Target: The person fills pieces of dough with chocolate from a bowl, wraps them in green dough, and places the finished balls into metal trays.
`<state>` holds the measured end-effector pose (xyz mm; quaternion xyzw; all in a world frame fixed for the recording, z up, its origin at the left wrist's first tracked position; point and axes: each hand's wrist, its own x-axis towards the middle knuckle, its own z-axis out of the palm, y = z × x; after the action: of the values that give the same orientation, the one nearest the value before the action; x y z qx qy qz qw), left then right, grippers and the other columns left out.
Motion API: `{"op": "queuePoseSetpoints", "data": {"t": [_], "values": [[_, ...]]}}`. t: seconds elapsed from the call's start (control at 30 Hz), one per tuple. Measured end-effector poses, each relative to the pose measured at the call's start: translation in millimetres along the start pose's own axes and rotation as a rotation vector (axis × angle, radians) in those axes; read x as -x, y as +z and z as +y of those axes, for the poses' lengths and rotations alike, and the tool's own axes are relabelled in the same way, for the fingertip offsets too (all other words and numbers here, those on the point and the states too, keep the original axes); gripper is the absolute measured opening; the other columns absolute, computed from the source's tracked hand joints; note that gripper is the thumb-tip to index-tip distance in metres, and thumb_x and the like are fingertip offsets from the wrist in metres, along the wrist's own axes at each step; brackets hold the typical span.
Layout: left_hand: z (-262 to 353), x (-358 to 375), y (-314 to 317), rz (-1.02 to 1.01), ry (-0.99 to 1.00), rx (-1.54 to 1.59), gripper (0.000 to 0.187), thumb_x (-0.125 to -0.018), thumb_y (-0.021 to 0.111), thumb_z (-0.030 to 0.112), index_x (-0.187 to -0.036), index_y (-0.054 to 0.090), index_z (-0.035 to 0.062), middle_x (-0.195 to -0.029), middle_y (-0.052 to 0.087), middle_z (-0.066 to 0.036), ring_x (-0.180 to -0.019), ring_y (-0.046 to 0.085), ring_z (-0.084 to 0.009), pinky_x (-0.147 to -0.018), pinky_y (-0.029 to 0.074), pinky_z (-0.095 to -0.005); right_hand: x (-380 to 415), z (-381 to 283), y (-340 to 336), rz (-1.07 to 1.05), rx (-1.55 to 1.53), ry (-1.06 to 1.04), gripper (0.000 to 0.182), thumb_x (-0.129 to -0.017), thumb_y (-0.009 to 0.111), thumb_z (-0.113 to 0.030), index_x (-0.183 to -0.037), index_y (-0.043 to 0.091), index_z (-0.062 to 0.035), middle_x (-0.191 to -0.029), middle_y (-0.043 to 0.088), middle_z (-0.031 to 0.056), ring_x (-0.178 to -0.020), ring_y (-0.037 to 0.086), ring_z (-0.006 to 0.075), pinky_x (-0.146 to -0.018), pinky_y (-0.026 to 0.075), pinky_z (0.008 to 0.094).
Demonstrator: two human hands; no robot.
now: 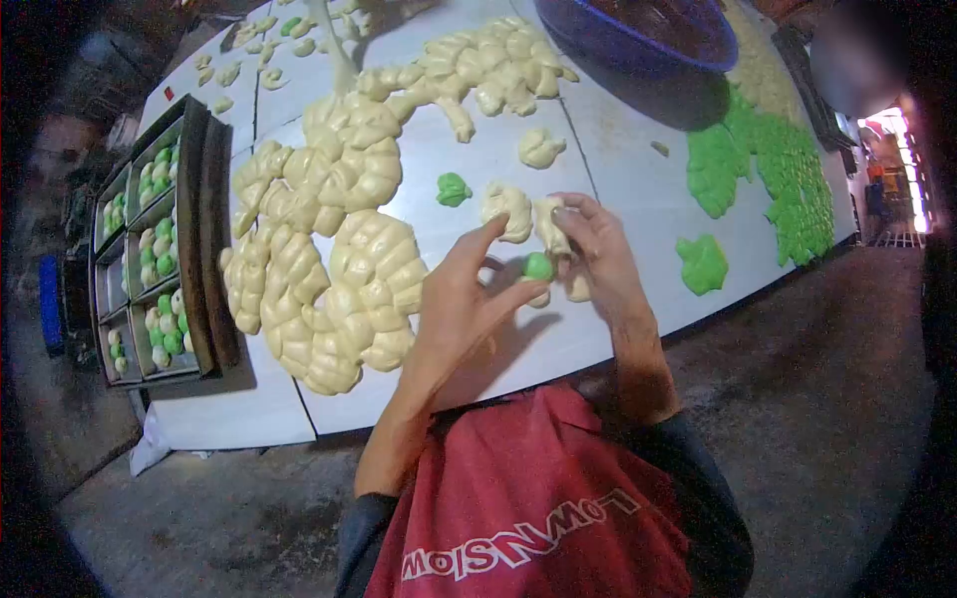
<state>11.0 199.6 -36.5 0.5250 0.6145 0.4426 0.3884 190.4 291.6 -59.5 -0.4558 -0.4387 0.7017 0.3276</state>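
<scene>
My left hand (461, 291) curves around a small green dough ball (538, 266), its thumb against the ball. Some cream dough shows just under that thumb. In my right hand (601, 249), a stretched piece of cream dough (549, 225) is pinched between thumb and fingers, close above the green ball. A loose cream dough lump (510, 211) lies on the white table beside my left fingertips. Farther off are a small green dough piece (454, 189) and another cream dough piece (541, 148).
Joined cream dough portions (344, 269) cover the table's left half. A divided tray (194, 249) of green and cream dough balls stands at the left edge. At the right lie green dough sheets (788, 179) and a flat green piece (702, 264). A large purple basin (638, 55) sits at the back.
</scene>
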Motion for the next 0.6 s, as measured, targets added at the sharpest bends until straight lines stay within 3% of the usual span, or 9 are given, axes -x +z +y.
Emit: {"op": "queuePoseSetpoints", "data": {"t": [0.07,0.2,0.37,0.4,0.5,0.6], "values": [[0.3,-6.3,7.5,0.007,-0.041,0.038,0.059,-0.079,0.083,0.022,-0.131,0.061,0.0048,-0.120,0.067,-0.013,-0.088,0.067,-0.0175,-0.074,0.055,-0.0296,4.8,16.8,15.3,-0.061,-0.120,-0.029,0.035,-0.101,0.059,-0.027,-0.122,0.057,0.0003,-0.096,0.067,0.0055,-0.069,0.065,0.0096,-0.052,0.051,0.0223],[-11.4,-2.8,1.3,0.041,-0.092,0.131,0.033,-0.088,0.076,0.019,-0.114,0.071,0.0003,-0.097,0.073,-0.009,-0.083,0.066,-0.0128,-0.070,0.054,-0.0260,27.8,0.6,16.1,-0.216,-0.053,0.158,0.041,-0.101,0.059,-0.030,-0.130,0.053,-0.0010,-0.105,0.066,0.0095,-0.089,0.067,0.0118,-0.073,0.055,0.0231],[-21.0,6.1,-15.4,0.005,-0.251,0.292,0.029,-0.093,0.072,0.021,-0.108,0.071,-0.0028,-0.090,0.073,-0.008,-0.079,0.065,-0.0119,-0.070,0.053,-0.0253,33.0,8.0,36.9,-0.198,0.278,-0.202,0.053,-0.096,0.067,-0.025,-0.139,0.049,-0.0006,-0.115,0.066,0.0117,-0.096,0.066,0.0136,-0.082,0.055,0.0256],[-22.1,7.0,-16.9,-0.009,-0.266,0.317,0.028,-0.093,0.071,0.021,-0.107,0.071,-0.0032,-0.090,0.072,-0.008,-0.080,0.066,-0.0120,-0.070,0.053,-0.0254,37.7,5.3,41.0,-0.245,0.082,-0.057,0.049,-0.093,0.070,-0.018,-0.136,0.054,0.0003,-0.115,0.067,0.0111,-0.094,0.066,0.0135,-0.082,0.055,0.0259],[-20.0,15.6,-23.9,0.010,-0.314,0.453,0.030,-0.096,0.067,0.020,-0.116,0.067,-0.0022,-0.096,0.071,-0.008,-0.079,0.066,-0.0119,-0.069,0.053,-0.0241,32.5,10.8,41.7,-0.226,0.141,-0.032,0.039,-0.093,0.069,-0.016,-0.128,0.061,0.0010,-0.109,0.069,0.0090,-0.094,0.065,0.0126,-0.081,0.054,0.0259],[-23.4,29.9,-36.3,0.108,-0.280,0.497,0.036,-0.098,0.062,0.020,-0.129,0.059,0.0017,-0.107,0.070,-0.009,-0.081,0.066,-0.0129,-0.068,0.053,-0.0237,38.5,4.3,38.7,-0.004,0.112,-0.040,0.029,-0.094,0.066,-0.016,-0.119,0.066,-0.0012,-0.091,0.070,0.0062,-0.075,0.064,0.0093,-0.063,0.052,0.0237]]}}
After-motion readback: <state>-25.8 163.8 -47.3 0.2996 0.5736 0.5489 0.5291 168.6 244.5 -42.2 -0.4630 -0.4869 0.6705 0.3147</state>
